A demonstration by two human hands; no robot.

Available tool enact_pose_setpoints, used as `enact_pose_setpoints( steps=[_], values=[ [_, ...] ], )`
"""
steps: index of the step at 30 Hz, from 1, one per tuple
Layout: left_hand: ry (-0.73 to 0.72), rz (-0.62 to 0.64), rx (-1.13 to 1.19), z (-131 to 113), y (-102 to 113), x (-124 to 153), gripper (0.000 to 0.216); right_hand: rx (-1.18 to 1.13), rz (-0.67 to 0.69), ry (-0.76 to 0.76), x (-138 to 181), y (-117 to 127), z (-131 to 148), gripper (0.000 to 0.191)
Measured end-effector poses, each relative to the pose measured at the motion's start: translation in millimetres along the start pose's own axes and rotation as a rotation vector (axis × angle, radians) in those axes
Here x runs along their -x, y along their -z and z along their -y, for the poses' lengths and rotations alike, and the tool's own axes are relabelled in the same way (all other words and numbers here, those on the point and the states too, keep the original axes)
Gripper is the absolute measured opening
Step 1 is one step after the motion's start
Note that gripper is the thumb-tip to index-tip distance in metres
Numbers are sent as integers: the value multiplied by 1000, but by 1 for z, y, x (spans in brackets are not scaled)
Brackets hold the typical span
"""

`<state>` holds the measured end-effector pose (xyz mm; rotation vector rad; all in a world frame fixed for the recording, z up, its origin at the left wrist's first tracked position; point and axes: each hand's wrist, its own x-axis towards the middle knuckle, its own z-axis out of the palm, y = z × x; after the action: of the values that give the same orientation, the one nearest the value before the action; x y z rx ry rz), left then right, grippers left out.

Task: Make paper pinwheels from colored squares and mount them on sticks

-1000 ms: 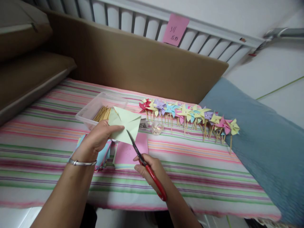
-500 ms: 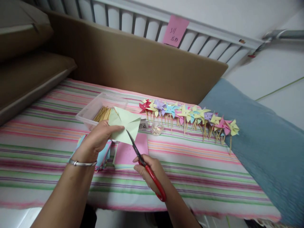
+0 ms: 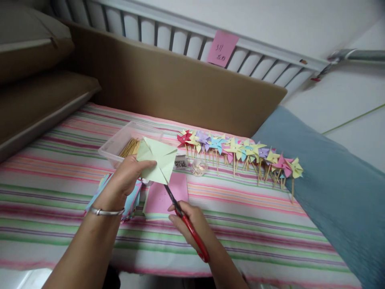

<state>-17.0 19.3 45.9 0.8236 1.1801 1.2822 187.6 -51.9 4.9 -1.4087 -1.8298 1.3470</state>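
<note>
My left hand (image 3: 124, 178) pinches a pale green paper square (image 3: 158, 160) with diagonal slits and holds it up over the striped cloth. My right hand (image 3: 191, 222) grips red-handled scissors (image 3: 183, 218), whose blade tips sit at the paper's lower corner. Under the paper lies a stack of pink paper squares (image 3: 164, 196), and a fanned stack of blue and pink sheets (image 3: 130, 200) sits below my left wrist.
A clear plastic box (image 3: 118, 142) holds wooden sticks. A small clear dish of pins (image 3: 198, 166) sits beside it. A row of several finished paper pinwheels (image 3: 237, 150) lies on the striped cloth (image 3: 255, 216). A cardboard panel (image 3: 180, 84) stands behind, a blue blanket (image 3: 337, 180) at right.
The scissor blades have drawn back from inside the green paper to its lower corner. My left hand keeps the paper in the same spot; the camera has shifted slightly.
</note>
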Motion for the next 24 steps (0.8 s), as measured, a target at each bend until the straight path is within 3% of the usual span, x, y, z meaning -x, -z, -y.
enact_pose_setpoints(
  steps=[6,9,11,14,19,24],
  values=[
    [-33,-74,148,-11,6,3,32,89,107,-20,6,8,-6,27],
    [-86,-66,212,-15,9,6,37,-128,98,-84,13,12,-7,28],
    [-80,-34,229,-15,8,8,36,-344,83,-22,15,16,-6,32],
    [-32,69,179,-11,0,13,30,-568,-36,145,13,22,-6,40],
    [143,413,-103,8,-22,17,15,-786,-322,258,1,33,-19,35],
    [150,619,-345,26,-35,17,19,-676,-370,210,0,38,-32,40]
  ],
)
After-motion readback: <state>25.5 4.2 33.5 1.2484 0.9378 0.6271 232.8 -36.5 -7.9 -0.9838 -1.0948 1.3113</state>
